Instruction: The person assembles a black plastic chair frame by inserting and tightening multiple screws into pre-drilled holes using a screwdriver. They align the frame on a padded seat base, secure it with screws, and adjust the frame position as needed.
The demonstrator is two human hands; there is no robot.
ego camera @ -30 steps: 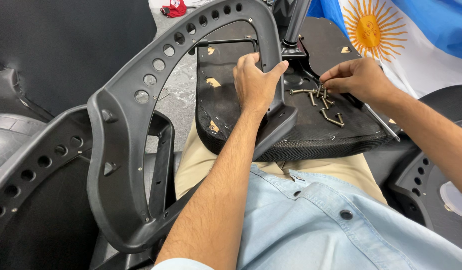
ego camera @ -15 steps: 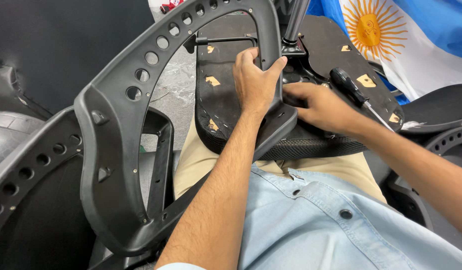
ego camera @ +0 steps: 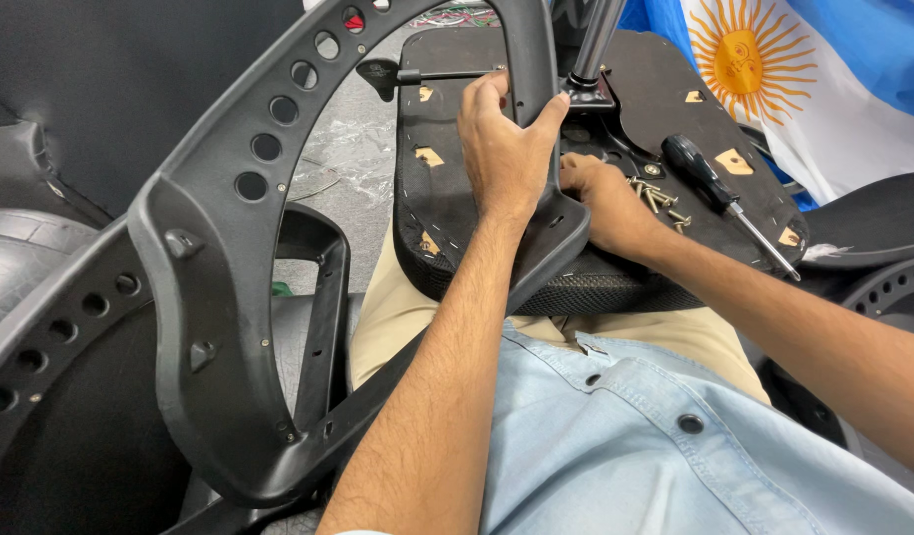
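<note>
Right now the left hand [ego camera: 502, 149] is wrapped around the black plastic armrest frame [ego camera: 249, 198], thumb on the near side and fingers curled over the far edge, where that frame's end meets the upturned seat base [ego camera: 447, 228] lying across the person's lap. The frame's long axis sweeps from that joint out and down toward the person's left, its row of round holes following the curve. The right hand [ego camera: 601, 203] lies just beside the left, pressed flat to the seat base's underside with its fingers tucked under the frame's end; I cannot tell whether they hold a screw or anything else, since the frame and the left hand cover the fingertips. A small heap of loose screws [ego camera: 657, 198] lies touching distance beyond the right hand, toward the far right of the seat base, and a black-handled screwdriver [ego camera: 719, 188] lies just past them, its shaft pointing to the right edge. So the right hand is the nearer one to both. The metal column [ego camera: 594, 45] rises from the middle of the base and is cut off at the top. A light blue and white flag [ego camera: 823, 79] hangs behind.
</note>
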